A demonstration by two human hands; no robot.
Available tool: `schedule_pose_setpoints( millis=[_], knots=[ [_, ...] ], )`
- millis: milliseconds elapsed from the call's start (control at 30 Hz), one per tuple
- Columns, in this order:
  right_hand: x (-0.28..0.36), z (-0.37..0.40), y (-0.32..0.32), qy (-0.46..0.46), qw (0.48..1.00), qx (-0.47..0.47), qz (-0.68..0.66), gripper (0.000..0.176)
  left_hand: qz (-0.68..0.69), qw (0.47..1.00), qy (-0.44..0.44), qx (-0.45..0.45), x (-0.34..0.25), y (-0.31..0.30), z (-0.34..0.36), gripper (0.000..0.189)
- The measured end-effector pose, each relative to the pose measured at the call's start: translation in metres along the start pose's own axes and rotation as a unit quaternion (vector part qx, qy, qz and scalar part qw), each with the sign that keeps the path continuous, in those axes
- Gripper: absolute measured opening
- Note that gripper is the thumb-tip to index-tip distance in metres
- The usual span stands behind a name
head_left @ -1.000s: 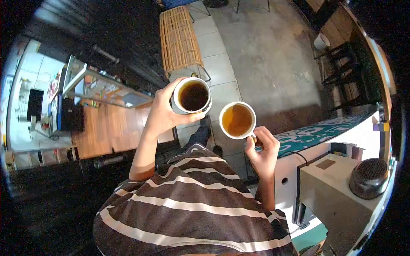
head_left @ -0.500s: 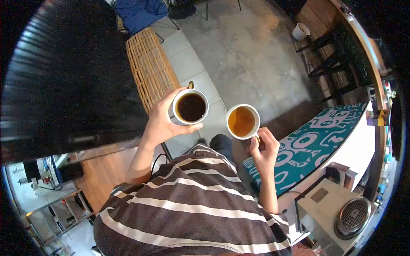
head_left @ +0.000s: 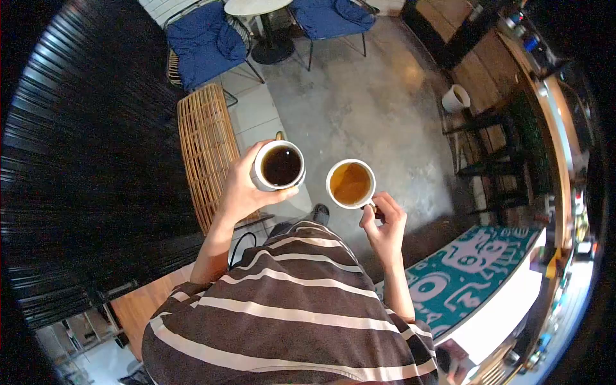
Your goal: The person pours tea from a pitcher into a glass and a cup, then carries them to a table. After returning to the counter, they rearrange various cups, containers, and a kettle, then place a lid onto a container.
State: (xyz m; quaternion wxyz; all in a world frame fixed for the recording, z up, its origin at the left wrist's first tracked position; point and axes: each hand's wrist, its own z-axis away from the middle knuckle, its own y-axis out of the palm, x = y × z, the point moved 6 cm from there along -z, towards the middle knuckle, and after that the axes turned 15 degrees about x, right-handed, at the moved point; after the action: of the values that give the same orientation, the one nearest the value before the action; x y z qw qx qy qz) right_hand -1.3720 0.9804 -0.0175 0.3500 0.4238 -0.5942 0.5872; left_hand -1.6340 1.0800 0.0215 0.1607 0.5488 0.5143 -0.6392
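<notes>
A white cup of dark brown liquid [head_left: 281, 165] is held by my left hand [head_left: 242, 191], whose fingers and thumb wrap round its side; its gold handle points away from me. To the right, my right hand [head_left: 387, 224] pinches the handle of another white cup [head_left: 350, 184], which holds a lighter amber liquid. Both cups are upright and apart from each other, in front of my striped shirt.
A wicker bench [head_left: 206, 151] stands to the left, beside a dark ribbed wall [head_left: 96, 160]. Ahead are two blue-cushioned chairs [head_left: 204, 42] and a round table [head_left: 256, 6]. A teal patterned panel [head_left: 468, 276], dark stools [head_left: 491, 151] and a white bin [head_left: 455, 99] are on the right.
The view has moved forward along the floor, with the chairs and round table now showing more. The machine at lower right has left the view. Both hands still hold their cups.
</notes>
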Motion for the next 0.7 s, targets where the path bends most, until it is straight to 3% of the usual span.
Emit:
schedule_pose_setpoints(
  millis=[167, 300, 533, 700],
  knots=[
    [-0.01, -0.119, -0.04, -0.016, 0.999, 0.047, 0.008, 0.009, 0.008, 0.999, -0.025, -0.039, 0.008, -0.023, -0.096, 0.074],
    [-0.026, -0.216, -0.038, -0.037, 0.997, 0.069, -0.012, 0.011, 0.018, 0.997, -0.024, -0.075, 0.05, -0.056, -0.157, 0.07],
    [-0.048, -0.376, -0.024, -0.055, 0.994, 0.081, -0.04, 0.01, 0.015, 0.996, -0.015, -0.087, 0.114, -0.122, -0.258, 0.069],
    [-0.048, -0.515, -0.046, -0.042, 0.995, 0.078, -0.036, 0.01, 0.011, 0.997, -0.036, -0.07, 0.147, -0.177, -0.382, 0.069]
  ],
)
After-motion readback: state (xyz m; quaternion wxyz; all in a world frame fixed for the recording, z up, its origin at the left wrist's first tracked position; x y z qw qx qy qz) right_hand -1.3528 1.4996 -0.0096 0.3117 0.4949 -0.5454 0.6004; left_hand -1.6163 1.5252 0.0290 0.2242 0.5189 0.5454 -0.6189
